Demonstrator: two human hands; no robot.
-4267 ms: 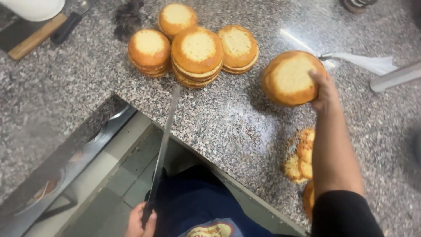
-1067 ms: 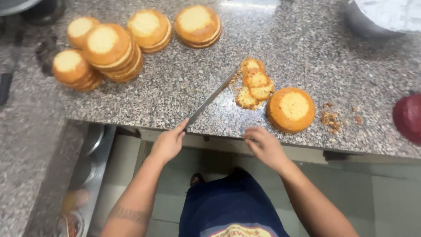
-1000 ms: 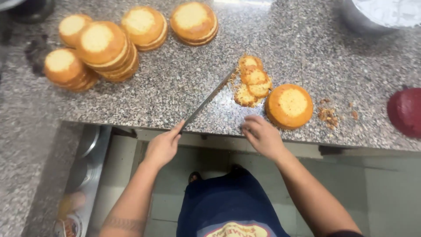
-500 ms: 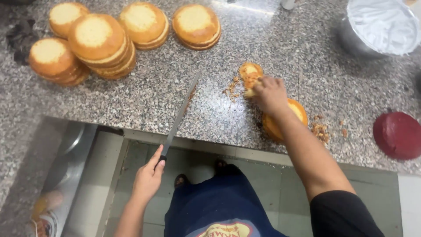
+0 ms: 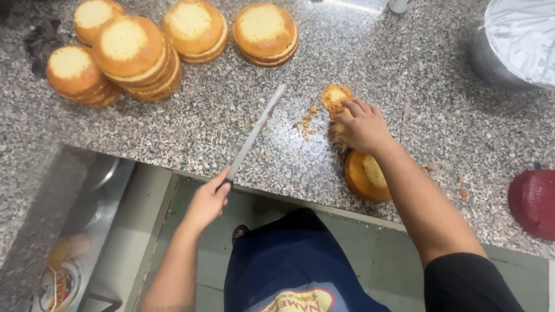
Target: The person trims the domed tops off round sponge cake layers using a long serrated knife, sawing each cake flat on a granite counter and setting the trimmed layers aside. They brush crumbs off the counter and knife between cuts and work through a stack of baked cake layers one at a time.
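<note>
1. At the far left of the granite counter (image 5: pixel 173 127) stand stacks of round sponge cake layers (image 5: pixel 130 55), with two more stacks behind them toward the middle; none is touched by either hand.
2. The left hand (image 5: pixel 207 199) is closed around the handle of a long knife (image 5: pixel 254 132) at the counter's front edge. The blade slants up and to the right over the stone, and its tip ends near a scatter of crumbs (image 5: pixel 305 121).
3. The right hand (image 5: pixel 361 124) rests, fingers curled, on a small pile of cake trimmings (image 5: pixel 335 98); whether it is pinching them or only pressing on them cannot be told.
4. Just below that hand, partly hidden by the forearm, a single round cake (image 5: pixel 364 176) lies near the counter's edge.
5. The step in hand looks like clearing the cut-off scraps, with the knife parked. As a judgement, the next move calls for gathering the loose pieces without dragging the forearm across the cake below, and keeping the blade still.
6. At the right, a foil-covered metal bowl (image 5: pixel 511 49) and a dark red round object (image 5: pixel 535 202) sit well apart from both hands.
</note>
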